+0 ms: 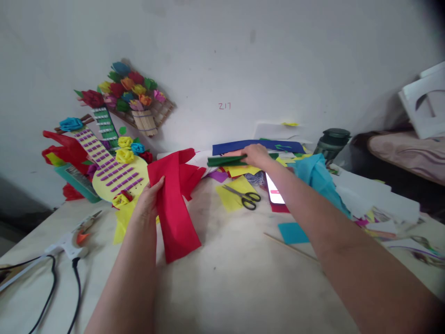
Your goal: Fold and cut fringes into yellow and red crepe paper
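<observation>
My left hand (150, 195) is closed on a long red paper strip (175, 208), thumb in front. The strip hangs down toward the table, and another red piece (192, 178) sticks out behind it. At the back of the table my right hand (257, 155) has its fingers closed on the end of a folded dark green paper (224, 161). A blue folded strip (225, 147) lies just behind. Below my right hand are black-handled scissors (248, 200) on a yellow sheet (227, 192), and a lit phone (276, 192) partly hidden by my forearm.
On the left are a decorated yellow guitar shape (135, 169), a teal bottle (78, 182) and a glue gun (73, 243) with cables. A thin stick (290, 248) lies in front. To the right are turquoise paper (314, 174), a dark bottle (332, 143) and paper scraps (378, 220).
</observation>
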### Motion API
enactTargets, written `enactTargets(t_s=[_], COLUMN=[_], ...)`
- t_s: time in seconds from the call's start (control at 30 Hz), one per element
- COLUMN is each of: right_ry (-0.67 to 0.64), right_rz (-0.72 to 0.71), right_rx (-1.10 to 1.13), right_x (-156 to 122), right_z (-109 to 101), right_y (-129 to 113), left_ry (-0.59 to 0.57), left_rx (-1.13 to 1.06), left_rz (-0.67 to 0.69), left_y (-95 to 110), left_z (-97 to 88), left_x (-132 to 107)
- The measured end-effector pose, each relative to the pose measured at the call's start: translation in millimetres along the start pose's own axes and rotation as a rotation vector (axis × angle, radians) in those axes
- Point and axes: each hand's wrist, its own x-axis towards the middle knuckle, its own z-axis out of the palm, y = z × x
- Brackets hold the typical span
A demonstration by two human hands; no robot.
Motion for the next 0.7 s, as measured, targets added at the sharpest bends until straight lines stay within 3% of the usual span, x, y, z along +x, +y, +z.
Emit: enactTargets(t_s=[0.17, 0.27, 0.33, 0.43, 0.53, 0.6, 0.7], right_ry=[0.250, 0.268, 0.243, 0.165, 0.211, 0.176, 0.008], right_rz=[0.191, 0.294, 0.382, 0.499, 0.593, 0.587, 0.498], right_rx=[0.748, 1.288, 1.510, 1.616, 1.558, 1.540, 1.547], right_x=[4.1, 7.5, 9.9, 12.2, 16.0, 23.4, 45.5], right_z=[-16.2, -5.5, 6.1, 26.9, 49.4, 61.6, 68.9], right_y=[0.7, -9.7, -17.3, -26.4, -33.6, -39.0, -49.6], left_ry=[0.007, -0.011, -0.024, -0.021, -0.023, -0.031, -0.023], left_rx=[-0.001, -0.004, -0.007, -0.021, -0.040, -0.050, -0.073], left_rz=[0.000, -0.006, -0.002, 0.008, 0.011, 0.014, 0.031], left_y=[-1.3, -1.5, -1.7, -1.9, -2.6, -3.6, -5.4], left_z=[-4.5, -6.7, -8.5, -10.8, -12.2, -12.5, -12.2], left_x=[1.7, 2.7, 3.8, 5.3, 6.2, 6.6, 7.1])
